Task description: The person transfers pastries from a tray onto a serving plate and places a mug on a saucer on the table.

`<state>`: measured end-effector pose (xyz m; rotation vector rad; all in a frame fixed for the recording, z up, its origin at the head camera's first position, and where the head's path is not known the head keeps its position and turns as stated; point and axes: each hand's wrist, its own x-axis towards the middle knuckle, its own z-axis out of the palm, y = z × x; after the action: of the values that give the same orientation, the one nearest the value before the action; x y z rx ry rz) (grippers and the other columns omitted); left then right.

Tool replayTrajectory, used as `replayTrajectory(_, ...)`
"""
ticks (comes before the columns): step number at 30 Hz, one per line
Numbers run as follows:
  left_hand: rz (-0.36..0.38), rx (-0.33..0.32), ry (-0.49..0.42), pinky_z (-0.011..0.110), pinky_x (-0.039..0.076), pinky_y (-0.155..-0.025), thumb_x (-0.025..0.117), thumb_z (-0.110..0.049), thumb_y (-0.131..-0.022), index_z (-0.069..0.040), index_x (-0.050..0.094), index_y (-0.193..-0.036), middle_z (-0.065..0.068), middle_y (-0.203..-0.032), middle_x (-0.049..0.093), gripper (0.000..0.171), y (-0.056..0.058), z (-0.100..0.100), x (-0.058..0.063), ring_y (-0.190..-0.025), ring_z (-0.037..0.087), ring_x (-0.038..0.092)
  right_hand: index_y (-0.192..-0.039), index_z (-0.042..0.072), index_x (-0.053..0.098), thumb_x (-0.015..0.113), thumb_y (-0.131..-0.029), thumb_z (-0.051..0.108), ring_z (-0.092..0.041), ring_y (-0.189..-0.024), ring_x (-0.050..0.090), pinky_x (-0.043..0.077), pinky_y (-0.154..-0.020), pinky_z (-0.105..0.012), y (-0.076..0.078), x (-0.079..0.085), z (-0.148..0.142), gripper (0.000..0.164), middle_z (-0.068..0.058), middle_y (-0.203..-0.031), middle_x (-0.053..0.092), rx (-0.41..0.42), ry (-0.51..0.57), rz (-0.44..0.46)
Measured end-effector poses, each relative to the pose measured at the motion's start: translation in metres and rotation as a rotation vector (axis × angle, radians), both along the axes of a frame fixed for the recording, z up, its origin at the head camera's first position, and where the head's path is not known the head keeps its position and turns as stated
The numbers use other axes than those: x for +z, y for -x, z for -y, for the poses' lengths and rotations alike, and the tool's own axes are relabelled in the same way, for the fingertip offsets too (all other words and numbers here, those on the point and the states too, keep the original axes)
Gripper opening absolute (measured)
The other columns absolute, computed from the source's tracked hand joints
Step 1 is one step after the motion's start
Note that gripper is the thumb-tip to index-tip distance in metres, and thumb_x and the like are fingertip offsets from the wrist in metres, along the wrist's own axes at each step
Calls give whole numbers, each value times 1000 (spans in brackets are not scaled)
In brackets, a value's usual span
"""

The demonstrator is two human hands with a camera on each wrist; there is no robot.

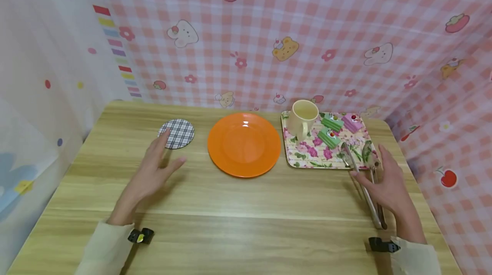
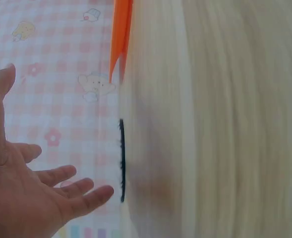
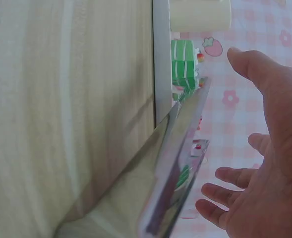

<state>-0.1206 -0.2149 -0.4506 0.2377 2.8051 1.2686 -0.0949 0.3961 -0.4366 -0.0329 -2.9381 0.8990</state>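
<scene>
My left hand hovers with fingers spread, its fingertips overlapping the round black-and-white plaid coaster in the head view. Nothing is in that palm, as the left wrist view confirms. On the right, my other hand is held over metal tongs, thumb and fingers apart on either side of them. The tongs' tips lie on the front right of a floral tray, and their joined end reaches down onto the table. In the right wrist view the right fingers stay clear of the tongs.
An orange plate sits between the coaster and the tray. The tray bears a cream mug, two green cake slices and a pink one. Behind the wooden table hangs a pink checked curtain.
</scene>
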Motion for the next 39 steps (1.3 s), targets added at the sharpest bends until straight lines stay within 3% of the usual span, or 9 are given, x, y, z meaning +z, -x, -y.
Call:
replayTrajectory(3,20,12,-42,80,18,-120,59,-53,-101,-35,-1,-165,16,-173,4,90,3,-5,-2,-157,47,12,-166,21,-6,72,-94,45,-59,-152,8,21,-108,-87,-2,-3,-2,109,-28,-170,2,-31,46,35)
replayTrajectory(7,20,15,-124,72,33,-119,61,-49,-101,-29,6,-166,14,-172,16,88,7,-12,-5,-154,43,26,-165,26,-10,70,-95,47,-63,-147,17,31,-102,-86,-5,-7,-3,109,-31,-168,3,-73,98,90)
replayTrajectory(10,35,22,-212,63,44,-116,64,-43,-101,-21,11,-166,17,-167,29,87,9,-18,-8,-149,40,37,-165,23,-9,69,-95,48,-64,-138,32,41,-98,-81,-6,-10,-3,108,-37,-164,15,-104,117,107)
replayTrajectory(14,89,42,-301,59,46,-117,63,-39,-102,-18,18,-165,20,-158,41,81,11,-26,-8,-145,40,44,-166,15,-4,68,-96,49,-60,-128,44,48,-94,-74,-8,-14,-3,106,-41,-154,30,-131,117,119)
replayTrajectory(21,190,49,-467,41,61,-102,59,-32,-105,-15,25,-164,22,-153,45,70,18,-40,-8,-130,39,57,-166,12,8,66,-97,50,-57,-124,49,54,-88,-67,-13,-20,-4,99,-40,-146,41,-138,99,164)
replayTrajectory(26,225,80,-552,35,62,-99,60,-27,-105,-14,27,-162,24,-149,48,67,21,-48,-14,-127,36,59,-164,4,10,64,-97,53,-54,-122,50,57,-84,-60,-14,-22,-4,99,-39,-143,44,-163,75,223)
replayTrajectory(33,260,112,-620,39,63,-100,58,-26,-106,-12,27,-162,23,-146,52,65,26,-55,-17,-121,32,65,-161,-5,12,64,-97,52,-41,-108,61,53,-70,-30,-16,-23,-1,100,-30,-129,62,-166,37,234)
replayTrajectory(39,280,161,-663,36,65,-94,57,-24,-106,-10,31,-160,24,-144,56,61,36,-62,-20,-119,35,67,-160,-4,18,65,-97,54,-30,-96,64,52,-63,-25,-19,-25,2,98,-25,-120,68,-171,35,226)
